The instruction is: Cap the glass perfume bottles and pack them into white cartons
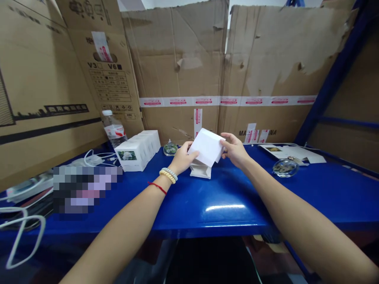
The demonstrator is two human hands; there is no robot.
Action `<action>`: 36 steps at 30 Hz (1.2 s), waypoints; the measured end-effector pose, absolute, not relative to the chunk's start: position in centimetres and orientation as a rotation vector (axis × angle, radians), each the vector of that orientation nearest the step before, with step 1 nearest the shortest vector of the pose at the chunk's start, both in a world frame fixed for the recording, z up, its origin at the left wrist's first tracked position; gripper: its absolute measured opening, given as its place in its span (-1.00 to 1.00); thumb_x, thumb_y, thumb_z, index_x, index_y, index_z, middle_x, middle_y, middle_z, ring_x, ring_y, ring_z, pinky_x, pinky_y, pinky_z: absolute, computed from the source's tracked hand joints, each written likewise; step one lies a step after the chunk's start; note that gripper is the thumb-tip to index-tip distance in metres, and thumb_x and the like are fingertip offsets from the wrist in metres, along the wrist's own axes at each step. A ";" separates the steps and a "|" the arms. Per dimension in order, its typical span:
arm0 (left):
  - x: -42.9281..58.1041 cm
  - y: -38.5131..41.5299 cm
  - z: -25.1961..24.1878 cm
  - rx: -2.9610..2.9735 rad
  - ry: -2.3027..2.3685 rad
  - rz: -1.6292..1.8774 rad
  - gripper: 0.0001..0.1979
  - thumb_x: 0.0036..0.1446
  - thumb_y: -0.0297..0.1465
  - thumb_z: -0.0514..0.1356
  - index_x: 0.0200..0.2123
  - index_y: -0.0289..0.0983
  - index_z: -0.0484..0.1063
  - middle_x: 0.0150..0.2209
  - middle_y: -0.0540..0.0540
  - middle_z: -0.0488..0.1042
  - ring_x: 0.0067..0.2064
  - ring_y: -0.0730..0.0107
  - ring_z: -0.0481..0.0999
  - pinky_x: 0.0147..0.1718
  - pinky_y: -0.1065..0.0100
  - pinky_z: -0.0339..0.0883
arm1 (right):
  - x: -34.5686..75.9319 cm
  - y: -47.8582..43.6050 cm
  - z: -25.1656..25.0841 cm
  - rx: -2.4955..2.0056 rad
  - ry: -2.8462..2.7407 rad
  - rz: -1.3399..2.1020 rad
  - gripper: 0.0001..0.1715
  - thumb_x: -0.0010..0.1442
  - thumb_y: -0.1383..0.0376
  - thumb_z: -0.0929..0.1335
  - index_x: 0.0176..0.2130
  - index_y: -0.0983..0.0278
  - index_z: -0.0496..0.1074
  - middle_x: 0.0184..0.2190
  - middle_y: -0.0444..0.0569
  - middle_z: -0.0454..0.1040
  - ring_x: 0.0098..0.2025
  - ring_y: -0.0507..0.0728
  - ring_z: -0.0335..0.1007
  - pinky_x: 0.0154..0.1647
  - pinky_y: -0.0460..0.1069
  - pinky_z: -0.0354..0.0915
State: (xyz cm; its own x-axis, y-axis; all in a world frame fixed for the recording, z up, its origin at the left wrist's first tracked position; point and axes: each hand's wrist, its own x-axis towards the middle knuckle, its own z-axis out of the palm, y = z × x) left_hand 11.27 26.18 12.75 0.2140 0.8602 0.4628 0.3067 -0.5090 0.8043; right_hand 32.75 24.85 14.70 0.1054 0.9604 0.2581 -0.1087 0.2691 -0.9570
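A small white carton [207, 146] is held tilted above the blue table in front of me. My left hand [184, 158] grips its left side, thumb across the white face. On the opposite edge, the thumb and fingers of my right hand [233, 150] are closed. Below the carton's face, a folded white cardboard piece [200, 171] sticks out near the table; I cannot tell whether it is an inner part or a flap. A rounded clear glass bottle [170, 148] stands behind my left hand. Another rounded glass bottle [286, 168] is to the right of my right hand.
White boxes with a flower picture [130, 156] stand in a row at the left, before a water bottle [114, 128]. Flattened white cartons [299, 153] lie at the right. White cables [38, 221] trail over the left edge. Tall cardboard sheets [177, 79] wall the back.
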 end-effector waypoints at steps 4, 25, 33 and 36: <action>12.0 25.9 12.5 1.876 1.012 1.346 -0.36 -0.01 -0.31 0.23 0.16 -0.33 0.21 0.09 -0.27 0.43 0.05 0.15 0.47 0.04 0.16 0.35 | 32.4 24.8 14.5 -1.068 -1.249 0.935 -0.63 0.04 0.16 0.41 -0.16 0.22 0.33 -0.47 -0.17 0.33 -0.63 -0.08 0.16 -0.77 -0.13 0.10; 13.3 23.7 13.5 1.753 0.851 1.612 -0.45 -0.06 -0.29 0.36 0.01 -0.25 0.30 -0.47 0.04 0.51 -0.52 0.48 0.45 -0.50 0.43 0.35 | 31.5 23.0 14.4 -1.080 -1.963 0.341 0.64 -0.46 -0.13 0.59 0.38 0.31 -0.13 0.34 0.29 0.04 0.34 0.47 0.00 0.32 0.36 0.03; 14.5 20.9 13.4 2.193 0.808 1.703 -0.50 -0.01 -0.33 0.37 0.00 -0.20 0.30 -0.38 0.06 0.55 -0.43 0.55 0.49 -0.33 0.47 0.40 | 31.2 22.8 14.4 -0.853 -1.957 0.386 0.31 -0.19 0.04 0.52 0.34 0.32 -0.10 0.21 0.25 0.22 0.20 0.37 0.24 0.24 0.28 0.20; 14.4 21.0 13.4 2.217 0.681 1.820 -0.50 0.04 -0.37 0.31 0.04 -0.20 0.23 -0.31 0.03 0.53 -0.40 0.58 0.50 -0.30 0.48 0.43 | 31.3 22.3 14.8 -0.785 -1.893 0.387 0.14 -0.12 0.04 0.51 0.29 0.27 0.01 0.16 0.18 0.29 0.11 0.29 0.33 0.17 0.21 0.28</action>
